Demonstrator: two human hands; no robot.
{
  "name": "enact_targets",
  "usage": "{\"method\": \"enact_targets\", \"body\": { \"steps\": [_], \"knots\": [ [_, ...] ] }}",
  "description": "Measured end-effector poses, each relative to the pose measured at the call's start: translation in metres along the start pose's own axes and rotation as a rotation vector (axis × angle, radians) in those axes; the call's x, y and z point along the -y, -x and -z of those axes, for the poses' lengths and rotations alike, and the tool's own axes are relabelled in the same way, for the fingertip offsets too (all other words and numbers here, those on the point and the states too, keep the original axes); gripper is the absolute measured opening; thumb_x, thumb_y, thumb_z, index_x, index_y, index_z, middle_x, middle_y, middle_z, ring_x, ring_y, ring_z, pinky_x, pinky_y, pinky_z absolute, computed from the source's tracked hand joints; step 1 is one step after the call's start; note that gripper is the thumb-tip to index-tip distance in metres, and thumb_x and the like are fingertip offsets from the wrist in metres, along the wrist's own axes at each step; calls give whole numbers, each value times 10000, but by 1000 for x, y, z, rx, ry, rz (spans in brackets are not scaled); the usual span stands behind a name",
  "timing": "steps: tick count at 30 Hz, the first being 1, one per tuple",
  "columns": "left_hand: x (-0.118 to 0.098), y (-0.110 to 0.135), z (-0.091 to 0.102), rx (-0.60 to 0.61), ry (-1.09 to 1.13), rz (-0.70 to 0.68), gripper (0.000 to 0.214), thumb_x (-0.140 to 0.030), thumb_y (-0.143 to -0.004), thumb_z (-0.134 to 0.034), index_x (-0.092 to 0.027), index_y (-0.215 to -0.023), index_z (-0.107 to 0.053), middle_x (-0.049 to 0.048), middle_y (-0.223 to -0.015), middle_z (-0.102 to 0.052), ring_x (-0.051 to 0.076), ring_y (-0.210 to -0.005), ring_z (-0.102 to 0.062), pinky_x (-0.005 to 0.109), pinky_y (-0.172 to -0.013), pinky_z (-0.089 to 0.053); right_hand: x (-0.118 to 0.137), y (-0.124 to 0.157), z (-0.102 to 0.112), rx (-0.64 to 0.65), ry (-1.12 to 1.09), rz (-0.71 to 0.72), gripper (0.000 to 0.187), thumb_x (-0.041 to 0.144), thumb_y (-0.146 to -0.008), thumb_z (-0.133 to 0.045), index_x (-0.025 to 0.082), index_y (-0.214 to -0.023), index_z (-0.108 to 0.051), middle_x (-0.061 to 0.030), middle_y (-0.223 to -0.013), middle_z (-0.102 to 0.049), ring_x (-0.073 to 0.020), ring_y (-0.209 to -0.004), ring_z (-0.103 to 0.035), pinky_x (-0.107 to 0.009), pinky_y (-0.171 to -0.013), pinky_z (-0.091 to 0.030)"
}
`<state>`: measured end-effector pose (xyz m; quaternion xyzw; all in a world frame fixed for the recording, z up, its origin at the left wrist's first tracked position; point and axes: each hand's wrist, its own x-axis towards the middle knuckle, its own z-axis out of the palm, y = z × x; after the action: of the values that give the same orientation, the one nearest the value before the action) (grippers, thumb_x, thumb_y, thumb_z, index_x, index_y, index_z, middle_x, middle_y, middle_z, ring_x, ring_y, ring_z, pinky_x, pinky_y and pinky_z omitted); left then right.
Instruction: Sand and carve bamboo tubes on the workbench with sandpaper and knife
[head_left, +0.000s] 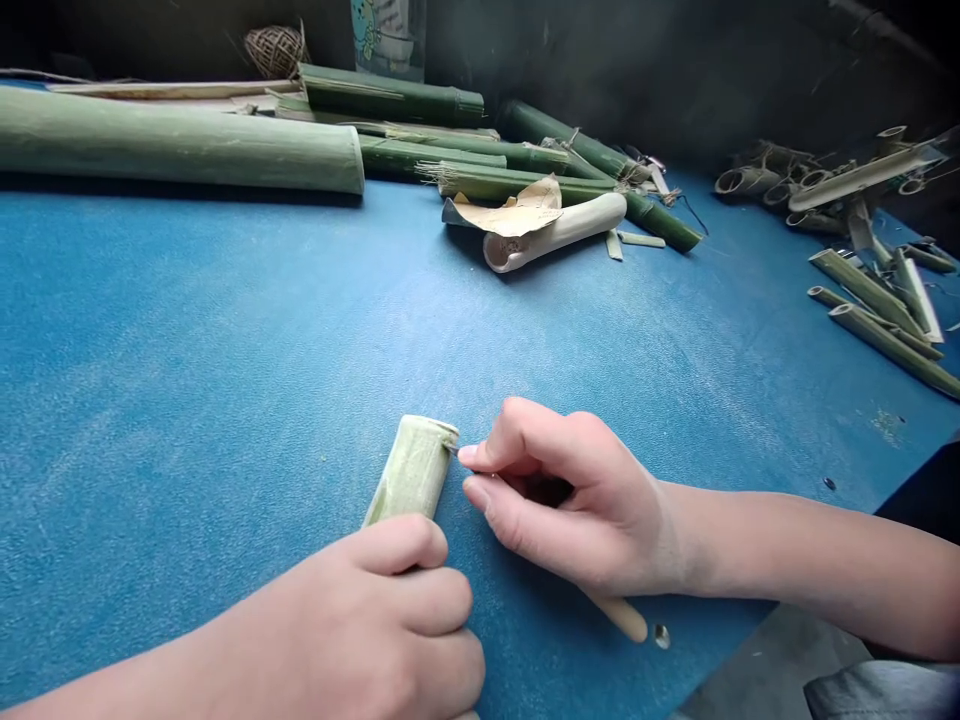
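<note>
A blue table fills nearly everything in front of the person, its covering scuffed pale in places. Along the far left edge lies the biggest piece, a thick pale-green bamboo pole, on its side with its cut end toward the middle. Just beside that end, along the far edge, is a heap of darker green bamboo lengths, crossed over one another. By the right edge, well apart from the heap, sits a scatter of thin split stalks, and behind them, toward the far right corner, some pale cut pieces and rings. In front of the heap rests a pale hollow tube with its open end facing the near edge, and a dry tan husk lies over it. Near the near edge, about the middle of the table, are the person's two hands. The left grip is wrapped closed around the near end of a short bamboo piece, which lies on the table pointing away toward the far edge, its far end free. The right grip sits just beside that free end, on the table, fingers pinched tight around a slim hand tool; its pale wooden handle pokes out below the palm, and its fine tip touches the rim of the short piece. Smallest of all, a ball of twine sits at the far edge behind the pole.
</note>
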<state>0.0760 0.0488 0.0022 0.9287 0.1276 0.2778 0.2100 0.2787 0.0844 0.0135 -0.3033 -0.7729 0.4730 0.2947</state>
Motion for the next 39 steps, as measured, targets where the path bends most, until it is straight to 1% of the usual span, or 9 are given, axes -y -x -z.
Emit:
{"method": "enact_targets", "body": {
  "steps": [6,8,14,20,23,27,29,33,39],
  "knots": [
    [-3,-1,2,15,-12,3,459,-139,-1032,-318,-168,-583,-408,-36,-587,-424,143,-588,-321,315,-687,-346,4,3,-3,21,39,-27,221,28,-841,-554,199,-838,-413,120,-591,-306,-24,-493,-243,-155,-466,-253],
    [-1,0,0,21,-7,29,448,-133,-1023,-345,-169,-580,-407,-36,-585,-419,141,-587,-325,312,-695,-350,4,2,-4,13,52,-42,214,40,-850,-554,201,-840,-413,121,-585,-302,-25,-489,-240,-156,-469,-258],
    [4,2,-6,-24,35,-39,409,-133,-978,-462,-179,-574,-422,-42,-576,-400,136,-559,-315,301,-678,-339,3,-1,-6,-44,72,-50,214,62,-878,-543,206,-836,-390,117,-595,-308,-30,-496,-255,-164,-486,-270],
    [-6,2,-3,28,-50,38,401,-131,-950,-509,-179,-561,-428,-38,-573,-424,142,-575,-332,307,-710,-351,1,2,-11,-81,111,-14,238,62,-891,-528,210,-822,-356,117,-599,-279,-31,-494,-241,-171,-488,-259],
    [-11,3,0,27,-56,88,430,-123,-979,-452,-174,-553,-412,-34,-569,-421,142,-574,-321,312,-736,-356,1,2,-10,-86,105,-7,247,71,-892,-533,211,-805,-350,114,-602,-286,-34,-501,-250,-169,-493,-268],
    [-9,2,5,49,-19,70,457,-123,-1018,-364,-173,-566,-415,-35,-588,-445,134,-584,-339,312,-791,-367,0,1,-6,-151,20,-62,249,109,-912,-543,215,-791,-353,101,-632,-332,-44,-532,-292,-165,-508,-302],
    [-7,1,7,68,-17,54,427,-143,-995,-448,-179,-570,-423,-41,-597,-466,131,-586,-349,313,-789,-364,0,1,-5,-110,12,-30,261,101,-904,-546,218,-787,-344,105,-621,-313,-44,-518,-277,-168,-499,-294],
    [-4,-2,10,100,-23,15,388,-173,-896,-647,-186,-572,-435,-60,-607,-496,126,-601,-367,308,-790,-355,0,0,-6,-23,111,37,237,82,-884,-534,218,-802,-358,114,-590,-277,-40,-472,-252,-175,-467,-255],
    [-2,0,5,92,0,13,390,-181,-876,-668,-183,-565,-434,-61,-601,-489,125,-602,-362,317,-787,-349,3,0,-11,-36,219,34,238,92,-898,-504,233,-815,-332,111,-587,-252,-59,-466,-222,-200,-459,-230]
  ]
}}
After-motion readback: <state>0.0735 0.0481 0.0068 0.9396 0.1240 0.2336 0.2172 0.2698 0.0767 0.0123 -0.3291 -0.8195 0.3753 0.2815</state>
